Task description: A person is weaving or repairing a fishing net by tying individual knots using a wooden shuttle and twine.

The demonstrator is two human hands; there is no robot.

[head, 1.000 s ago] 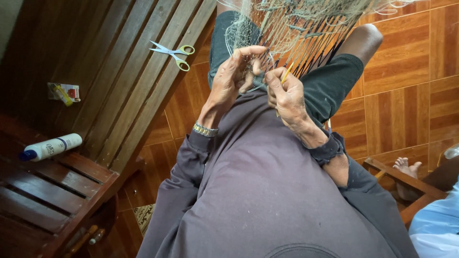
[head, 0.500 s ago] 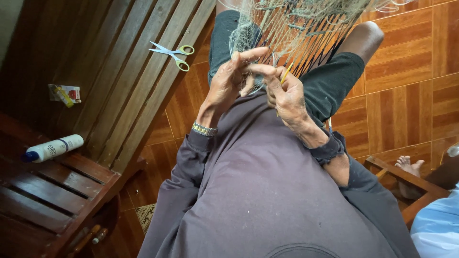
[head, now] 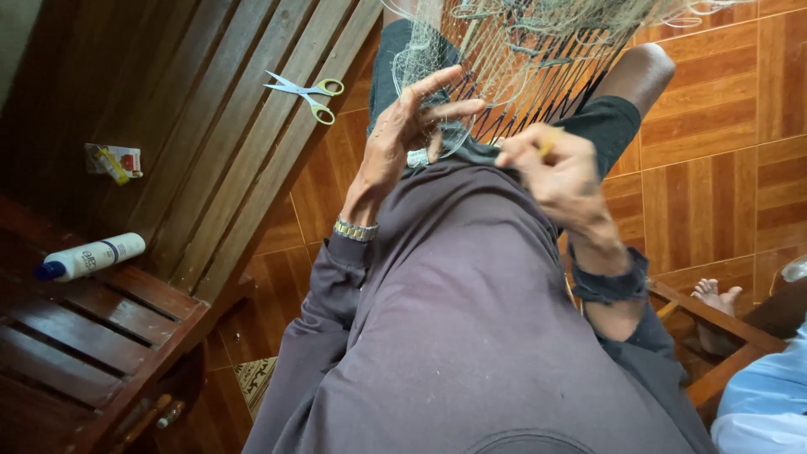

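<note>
**Net work on lap, both hands engaged**

Fishing net [head: 521, 50] lay draped over the knees. Left hand [head: 403, 134] held fingers spread, thumb and forefinger pinching mesh at the net's near edge. Right hand [head: 559, 172] was closed around a thin yellow needle [head: 551, 141], blurred, just right of the left hand. Scissors [head: 304, 89] lay on the wooden bench [head: 210, 151], well apart.

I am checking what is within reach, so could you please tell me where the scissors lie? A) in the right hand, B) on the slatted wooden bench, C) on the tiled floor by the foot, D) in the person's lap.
B: the scissors, with yellow-green handles, lie open on the slatted wooden bench, apart from the left hand at the net.
</note>
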